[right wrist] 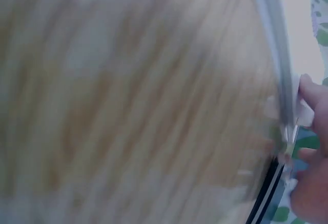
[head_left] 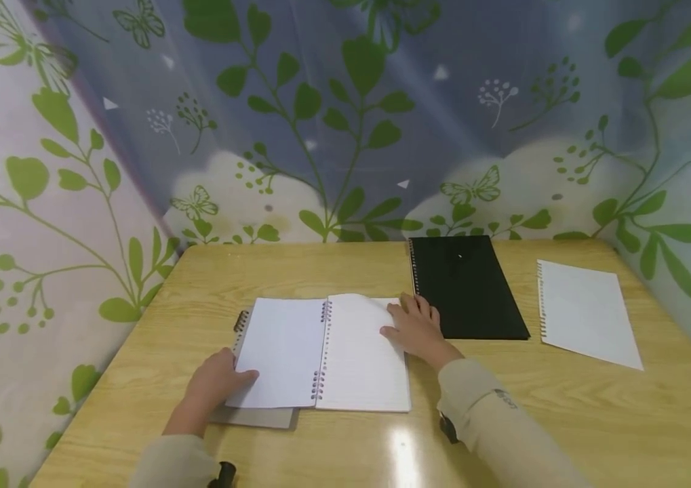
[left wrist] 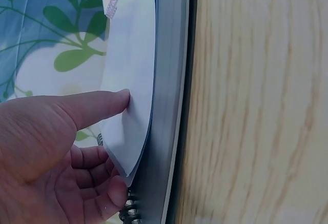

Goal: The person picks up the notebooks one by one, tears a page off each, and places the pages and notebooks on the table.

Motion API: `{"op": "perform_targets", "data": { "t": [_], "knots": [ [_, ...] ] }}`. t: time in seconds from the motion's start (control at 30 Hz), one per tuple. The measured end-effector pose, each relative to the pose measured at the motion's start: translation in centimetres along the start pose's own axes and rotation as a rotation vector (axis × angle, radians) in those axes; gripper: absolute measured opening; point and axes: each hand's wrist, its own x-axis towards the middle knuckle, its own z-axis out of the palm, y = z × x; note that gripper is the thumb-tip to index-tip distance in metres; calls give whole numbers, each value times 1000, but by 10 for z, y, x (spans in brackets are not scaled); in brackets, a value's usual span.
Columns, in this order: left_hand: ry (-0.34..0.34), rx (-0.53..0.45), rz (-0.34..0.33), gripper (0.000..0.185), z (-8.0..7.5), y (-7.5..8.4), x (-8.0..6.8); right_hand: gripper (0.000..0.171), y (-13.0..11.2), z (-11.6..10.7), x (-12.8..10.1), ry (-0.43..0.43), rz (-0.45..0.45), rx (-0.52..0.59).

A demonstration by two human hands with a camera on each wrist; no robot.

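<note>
Head view: notebook between left grip and right grip.

open notebook left, sheet right (table beneath)

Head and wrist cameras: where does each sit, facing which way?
Head: on the head, facing forward-down at the table; left hand, right hand, sleeves show.
Left wrist: on that wrist, facing the open notebook; left hand shows.
Right wrist: on that wrist, mostly facing table; right hand partly shows.
Head and left wrist share the notebook.
</note>
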Motion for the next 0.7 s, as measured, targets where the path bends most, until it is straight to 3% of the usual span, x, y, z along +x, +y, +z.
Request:
{"op": "perform_targets", "data": {
  "t": [0.07,0.13,0.2,0.3,0.37,0.43,0.53,0.63,0.7],
  "knots": [
    [-6,0,-2,57,1,1,2,46,-3,1,-1,60,-19,38],
    [-11,7,0,57,1,0,3,48,-9,2,-4,96,-23,150],
    [-6,41,3,63,0,1,2,61,-14,2,-9,101,3,347],
    [46,124,34,72,-4,6,0,83,-20,-1,-17,59,109,658],
    [98,180,78,77,-10,14,-1,82,-22,-3,-21,39,191,795],
    [143,197,151,73,-12,26,3,72,-23,-5,-23,15,259,847],
    [154,207,281,63,-11,49,14,48,-22,-6,-25,-2,314,833],
    [101,216,389,53,1,69,32,41,-20,-4,-25,23,335,755],
    [48,215,404,50,10,80,43,43,-18,-2,-25,50,352,718]
  ]
}}
